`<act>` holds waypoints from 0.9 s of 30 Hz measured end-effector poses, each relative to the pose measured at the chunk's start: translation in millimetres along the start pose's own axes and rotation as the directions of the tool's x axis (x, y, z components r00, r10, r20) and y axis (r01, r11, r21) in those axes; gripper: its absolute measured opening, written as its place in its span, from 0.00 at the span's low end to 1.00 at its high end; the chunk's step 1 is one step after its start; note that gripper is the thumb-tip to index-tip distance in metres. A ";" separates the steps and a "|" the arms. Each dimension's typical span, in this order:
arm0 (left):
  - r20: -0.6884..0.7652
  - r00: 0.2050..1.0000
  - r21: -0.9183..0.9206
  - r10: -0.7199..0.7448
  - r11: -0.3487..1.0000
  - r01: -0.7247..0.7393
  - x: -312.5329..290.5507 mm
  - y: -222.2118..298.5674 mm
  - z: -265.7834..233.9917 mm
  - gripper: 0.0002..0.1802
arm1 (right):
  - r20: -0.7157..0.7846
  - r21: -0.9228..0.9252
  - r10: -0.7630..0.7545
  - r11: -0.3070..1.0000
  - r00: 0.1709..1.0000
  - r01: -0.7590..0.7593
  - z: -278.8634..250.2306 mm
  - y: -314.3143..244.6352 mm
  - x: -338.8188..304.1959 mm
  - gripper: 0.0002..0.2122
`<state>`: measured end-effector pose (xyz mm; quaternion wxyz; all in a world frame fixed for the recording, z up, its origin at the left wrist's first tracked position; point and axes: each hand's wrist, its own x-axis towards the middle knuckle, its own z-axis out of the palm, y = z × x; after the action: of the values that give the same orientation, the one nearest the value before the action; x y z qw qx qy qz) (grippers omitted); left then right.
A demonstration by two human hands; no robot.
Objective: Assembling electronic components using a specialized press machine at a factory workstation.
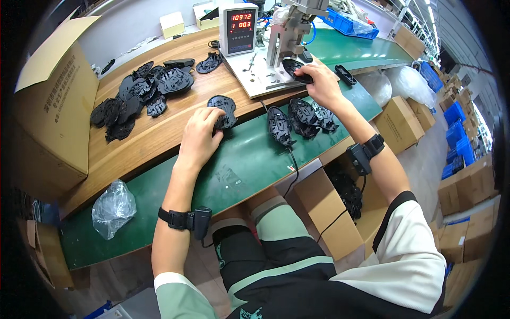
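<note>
My left hand (200,136) grips the near left edge of a black plastic mouse shell (227,110) at the seam between the wooden board and the green bench. My right hand (322,85) pinches another black mouse part (292,67) on the metal base plate (258,84), under the head of a bench press (285,40); my fingers hide part of it. Below, on the green surface, lies a mouse base with a cable (279,126), beside more black mouse parts (303,118). A small black oblong piece (346,75) lies right of my right hand.
Black shells are heaped (141,90) on the wooden board (159,141). A tall carton (58,106) stands at left, near a clear plastic bag (113,208). A display box (239,30) with red digits stands beside the press. An open carton (326,212) sits below the bench edge.
</note>
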<state>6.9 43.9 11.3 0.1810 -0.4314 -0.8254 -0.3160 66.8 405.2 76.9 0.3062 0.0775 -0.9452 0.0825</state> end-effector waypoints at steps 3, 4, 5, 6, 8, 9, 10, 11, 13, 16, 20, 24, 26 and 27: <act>0.007 1.000 -0.002 0.001 1.000 -0.001 0.6 0.5 0.5 0.25 | -0.010 0.003 0.005 1.000 1.000 -0.005 -0.5 0.6 -0.7 0.18; 0.007 1.000 -0.001 0.001 1.000 -0.001 0.2 0.2 0.2 0.25 | -0.010 0.003 0.005 1.000 1.000 -0.005 0.1 0.2 -0.6 0.18; 0.004 1.000 0.016 0.001 1.000 -0.001 -0.4 -0.2 -0.2 0.25 | -0.014 0.005 0.005 1.000 1.000 -0.005 0.9 -0.2 -0.4 0.18; 0.000 1.000 0.032 0.001 0.999 -0.001 -0.7 -0.5 -0.3 0.25 | -0.018 0.006 0.006 1.000 1.000 -0.005 1.5 -0.4 -0.3 0.17; 0.005 1.000 0.026 -0.004 1.000 0.004 0.2 1.9 -0.7 0.25 | -0.010 0.011 0.014 1.000 1.000 -0.013 3.5 4.2 -0.2 0.18; 0.008 1.000 0.021 -0.010 1.000 0.010 0.9 3.0 -0.4 0.26 | -0.003 0.016 0.019 1.000 1.000 -0.019 4.1 6.7 -0.7 0.18; 0.009 1.000 0.022 -0.010 1.000 0.010 0.7 2.5 -0.5 0.26 | -0.003 0.017 0.019 1.000 1.000 -0.019 4.4 6.5 -0.4 0.18; 0.011 1.000 0.021 -0.014 1.000 0.013 0.4 1.6 -0.4 0.26 | 0.000 0.016 0.023 1.000 1.000 -0.023 4.7 6.3 -0.2 0.18; 0.013 1.000 0.021 -0.016 1.000 0.016 -0.2 -0.1 0.4 0.26 | 0.002 0.014 0.028 1.000 1.000 -0.028 4.7 5.4 0.3 0.18; 0.005 1.000 0.024 -0.020 1.000 0.020 -1.8 -1.1 1.6 0.24 | 0.006 0.030 0.031 0.999 0.999 -0.031 3.0 3.0 1.8 0.18; 0.002 1.000 0.059 -0.006 0.998 0.006 -0.6 0.6 0.9 0.25 | 0.035 -0.006 0.045 0.999 0.998 -0.045 1.3 4.3 1.7 0.18; 0.012 1.000 0.083 -0.005 0.997 0.004 -1.1 -0.1 -0.6 0.27 | 0.076 0.015 0.103 0.994 0.992 -0.104 -0.1 1.7 3.6 0.19; 0.008 1.000 0.086 -0.005 0.996 0.004 -1.0 -0.3 -0.8 0.27 | 0.073 -0.012 0.093 0.996 0.993 -0.092 -0.7 1.5 4.2 0.19; 0.004 1.000 0.088 -0.004 0.996 0.004 -1.3 -0.2 -0.9 0.27 | 0.070 -0.039 0.083 0.996 0.994 -0.080 -1.0 1.4 4.5 0.19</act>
<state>7.5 42.4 11.1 0.1974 -0.4220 -0.8398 -0.2789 63.5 406.3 80.3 0.2697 0.0361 -0.9594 0.0748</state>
